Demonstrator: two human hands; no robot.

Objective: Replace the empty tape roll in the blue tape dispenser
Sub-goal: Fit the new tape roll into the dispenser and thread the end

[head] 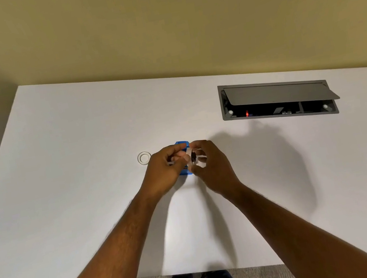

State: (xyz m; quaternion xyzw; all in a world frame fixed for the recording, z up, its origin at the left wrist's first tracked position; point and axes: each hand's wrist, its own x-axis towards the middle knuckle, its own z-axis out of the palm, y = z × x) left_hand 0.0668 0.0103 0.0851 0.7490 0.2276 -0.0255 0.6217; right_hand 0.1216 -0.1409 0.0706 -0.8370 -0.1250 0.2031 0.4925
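At about nine o'clock from the meeting hands, a small clear ring (144,158), seemingly a bare tape core, lies flat on the white desk (75,182), just beside the left hand's knuckles and apart from everything else. The left hand (162,172) comes in from the seven o'clock corner, fingers curled shut; they pinch something pale and thin, but the blur keeps me from telling what it is. Behind and between the two hands sits the blue tape dispenser (181,143), mostly hidden, with one blue edge showing at twelve o'clock above the knuckles and another at six o'clock beneath them; whether it rests on the desk or is lifted cannot be told. The right hand (211,165) reaches in from the five o'clock corner and is closed around a white tape roll (190,156) held on edge, a dark hub visible in its centre, its thumb and fingertips touching those of the left hand. Farther off toward two o'clock, a grey cable hatch (277,100) is set into the desk, its lid tilted open with a small red light inside.
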